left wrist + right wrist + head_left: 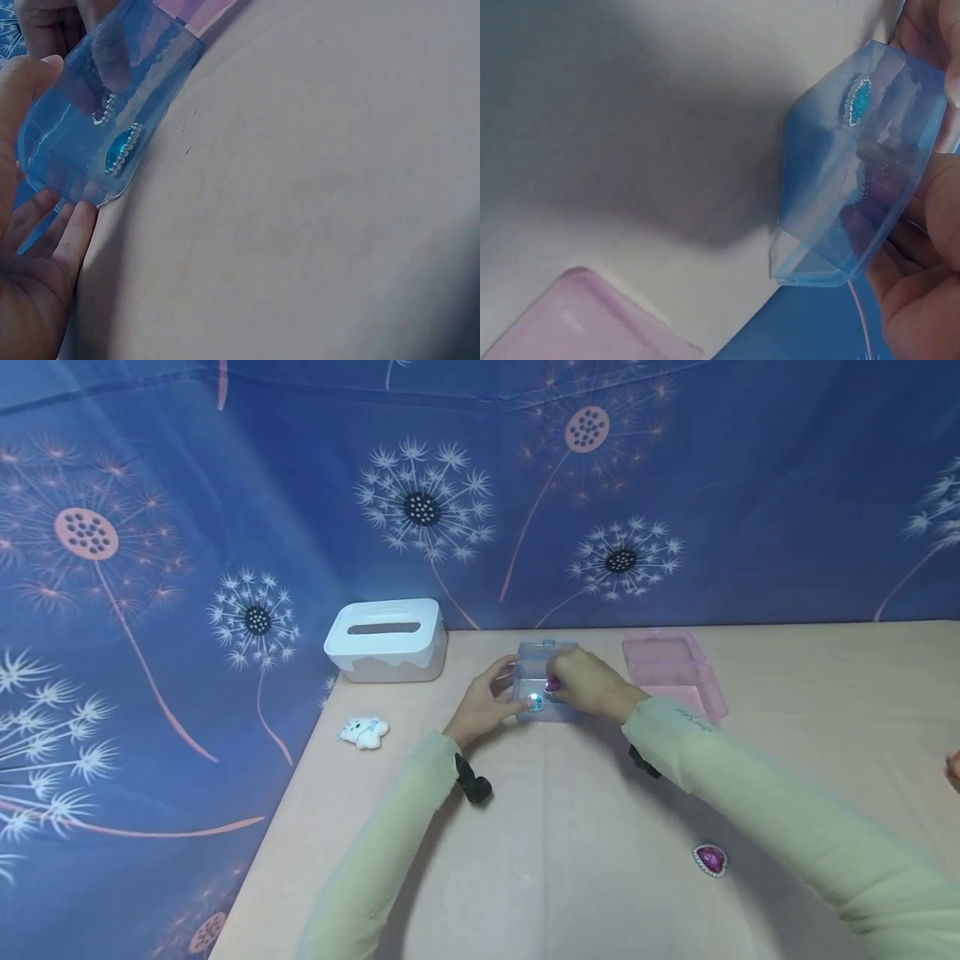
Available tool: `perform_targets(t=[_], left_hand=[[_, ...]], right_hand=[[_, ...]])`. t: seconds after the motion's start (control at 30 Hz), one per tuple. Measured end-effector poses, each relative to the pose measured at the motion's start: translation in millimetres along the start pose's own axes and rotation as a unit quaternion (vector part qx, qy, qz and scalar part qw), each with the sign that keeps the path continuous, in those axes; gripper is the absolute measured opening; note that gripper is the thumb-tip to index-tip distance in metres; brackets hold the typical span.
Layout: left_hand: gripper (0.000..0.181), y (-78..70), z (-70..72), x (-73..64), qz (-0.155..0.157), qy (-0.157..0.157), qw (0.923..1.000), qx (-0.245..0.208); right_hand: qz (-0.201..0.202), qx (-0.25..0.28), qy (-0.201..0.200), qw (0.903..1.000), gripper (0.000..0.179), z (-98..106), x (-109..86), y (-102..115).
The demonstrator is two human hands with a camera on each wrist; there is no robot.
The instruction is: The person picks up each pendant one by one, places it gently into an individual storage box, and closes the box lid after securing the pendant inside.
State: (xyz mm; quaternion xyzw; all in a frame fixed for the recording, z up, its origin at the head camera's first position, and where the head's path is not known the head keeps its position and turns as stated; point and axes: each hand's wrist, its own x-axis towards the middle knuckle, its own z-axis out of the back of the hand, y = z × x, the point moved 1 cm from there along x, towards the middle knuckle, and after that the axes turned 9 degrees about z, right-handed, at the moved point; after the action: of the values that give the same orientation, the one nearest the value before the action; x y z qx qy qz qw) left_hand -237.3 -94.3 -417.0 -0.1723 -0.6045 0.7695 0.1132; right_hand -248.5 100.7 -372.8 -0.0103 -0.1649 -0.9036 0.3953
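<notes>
A see-through blue plastic box (pixel 551 714) stands with its lid up on the table. My left hand (pixel 483 706) holds it by the left side, thumb at the rim and fingers spread along the wall in the left wrist view. Inside lies a blue gem (pixel 120 150) with a beaded silver edge. My right hand (pixel 592 681) reaches into the box and pinches a magenta gem (pixel 552 683), its beaded edge showing through the blue wall in the left wrist view. Another magenta heart-shaped gem (pixel 710 860) lies on the table near the right forearm.
An open pink plastic box (pixel 712 693) stands right of the blue one. At the back left is a white tissue box (pixel 386 643), with a small white plush-like figure (pixel 363 732) in front of it. A patterned blue cloth (pixel 480 485) hangs behind the table.
</notes>
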Motion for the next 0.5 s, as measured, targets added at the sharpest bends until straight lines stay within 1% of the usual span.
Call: perform_targets(t=[0.07, 0.2, 0.33, 0.5], left_hand=[[0.083, 7.4, 1.2, 4.5, -0.005, -0.002, 1.0, -0.008], [0.083, 21.2, 0.7, 12.2, -0.014, -0.014, 0.9998, -0.007], [0.082, 24.4, -0.1, 13.3, -0.018, -0.024, 0.9995, 0.002], [0.081, 23.4, -0.7, 13.0, -0.013, -0.031, 0.9994, 0.012]], right_hand=[[-0.012, -0.005, 0.019, 0.9997, 0.008, 0, 2.1, 1], [-0.012, -0.02, 0.027, 0.9994, 0.006, -1, 3.4, 0], [-0.005, -0.029, 0.025, 0.9992, 0.006, -2, 4.2, -1], [-0.016, -0.035, 0.04, 0.9984, 0.01, -2, 5.4, 1]])
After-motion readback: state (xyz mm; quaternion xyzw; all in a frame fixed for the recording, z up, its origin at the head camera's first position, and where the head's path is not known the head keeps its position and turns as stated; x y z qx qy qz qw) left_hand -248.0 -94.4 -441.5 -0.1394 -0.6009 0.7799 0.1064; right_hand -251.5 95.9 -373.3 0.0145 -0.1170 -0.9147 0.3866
